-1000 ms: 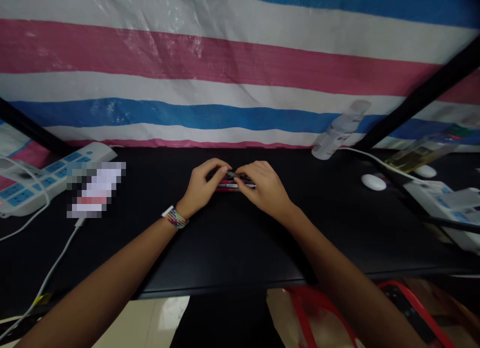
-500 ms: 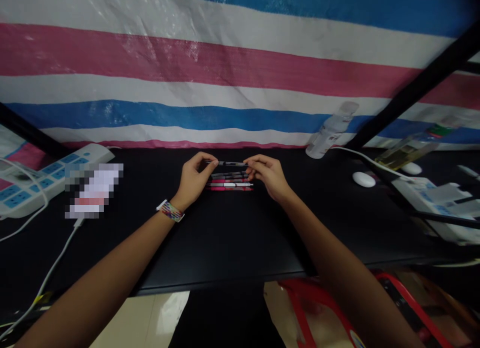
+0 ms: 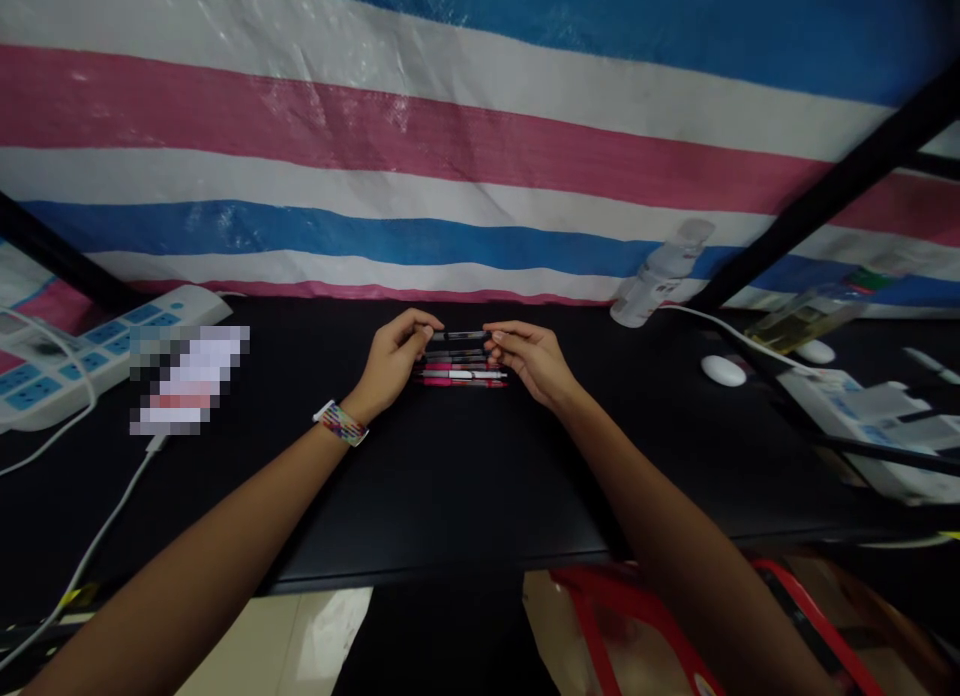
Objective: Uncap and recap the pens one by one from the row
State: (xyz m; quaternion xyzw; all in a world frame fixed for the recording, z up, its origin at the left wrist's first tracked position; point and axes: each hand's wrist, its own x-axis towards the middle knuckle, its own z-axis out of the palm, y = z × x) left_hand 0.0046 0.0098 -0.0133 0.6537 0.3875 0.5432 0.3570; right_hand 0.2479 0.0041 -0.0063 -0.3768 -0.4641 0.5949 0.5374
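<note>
A dark pen (image 3: 460, 335) lies level between my hands, at the far side of a row of several pens. My left hand (image 3: 395, 359) pinches its left end between thumb and fingers. At its right end, the fingertips of my right hand (image 3: 531, 358) are closed on it. Nearer to me in the row are more dark pens, a white pen (image 3: 465, 374) and a red pen (image 3: 457, 383), lying side by side on the black table (image 3: 450, 486). My fingers cover some of the pen ends.
On the left are a power strip (image 3: 105, 351), a pixelated phone-like object (image 3: 191, 381) and a white cable. At the right stand a clear bottle (image 3: 652, 281), a white mouse-like object (image 3: 723, 371), a tilted bottle (image 3: 810, 311) and another power strip (image 3: 870, 426).
The pen between my hands has come slightly lower and closer to the row. Both hands have shifted a little with it, and the camera view has turned slightly.
</note>
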